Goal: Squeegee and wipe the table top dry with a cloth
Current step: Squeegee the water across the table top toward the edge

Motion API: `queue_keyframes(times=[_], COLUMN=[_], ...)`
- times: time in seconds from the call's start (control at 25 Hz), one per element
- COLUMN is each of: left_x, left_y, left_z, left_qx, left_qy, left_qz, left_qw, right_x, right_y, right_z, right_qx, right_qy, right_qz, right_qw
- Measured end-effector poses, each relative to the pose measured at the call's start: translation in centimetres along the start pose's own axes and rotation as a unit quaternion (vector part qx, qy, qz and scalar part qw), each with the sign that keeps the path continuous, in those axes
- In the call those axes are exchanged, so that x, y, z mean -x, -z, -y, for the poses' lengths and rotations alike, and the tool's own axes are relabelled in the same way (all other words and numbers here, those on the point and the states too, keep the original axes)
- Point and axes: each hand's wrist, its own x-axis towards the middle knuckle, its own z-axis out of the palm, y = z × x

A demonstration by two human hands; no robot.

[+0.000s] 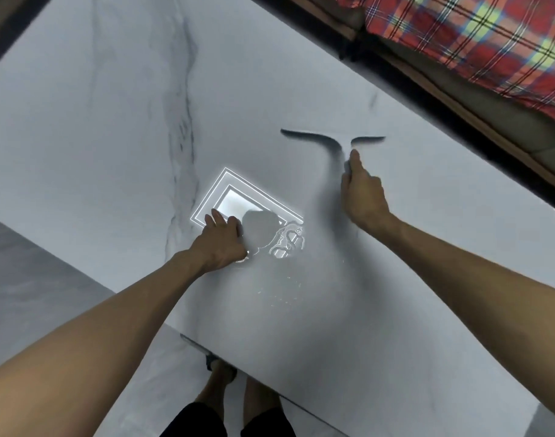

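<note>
Fingers (353, 159) of the right hand (363, 197) grip the squeegee (329, 141) handle.

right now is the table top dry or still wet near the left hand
Still wet: puddles and droplets glint on the table top beside the left hand.
</note>
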Motion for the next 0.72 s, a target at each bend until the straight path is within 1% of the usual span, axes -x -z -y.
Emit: queue_keyframes(times=[0.12,0.2,0.28,0.36,0.48,0.56,0.64,0.72], left_x=[1.3,2.5,4.1,5.7,8.1,9.0,9.6,10.1], left_y=[0.6,1.0,0.7,-0.1,-1.9,-2.6,-3.1,-3.3], left_z=[0.1,0.4,1.0,2.5,5.2,6.6,7.6,8.3], left_qx=[0.028,0.049,0.048,0.025,0.046,0.034,0.033,0.058], left_qy=[-0.014,-0.025,-0.030,-0.034,-0.049,-0.043,-0.034,-0.015], left_qz=[-0.013,-0.046,-0.077,-0.085,-0.064,-0.077,-0.097,-0.120], left_qw=[0.999,0.997,0.995,0.995,0.996,0.996,0.994,0.991], right_x=[6.4,10.1,13.4,16.1,19.5,21.2,22.4,23.1], right_y=[-3.0,-4.0,-4.2,-4.0,-3.1,-2.3,-1.5,-1.0], right_z=[-1.9,-3.7,-5.9,-8.2,-11.0,-12.5,-13.2,-12.8], right_qx=[0.040,0.064,0.099,0.128,0.161,0.174,0.165,0.141], right_qy=[0.056,0.075,0.086,0.079,0.064,0.052,0.050,0.064], right_qz=[0.030,0.046,0.062,0.071,0.082,0.083,0.065,0.043], right_qw=[0.997,0.994,0.989,0.986,0.981,0.980,0.983,0.987])
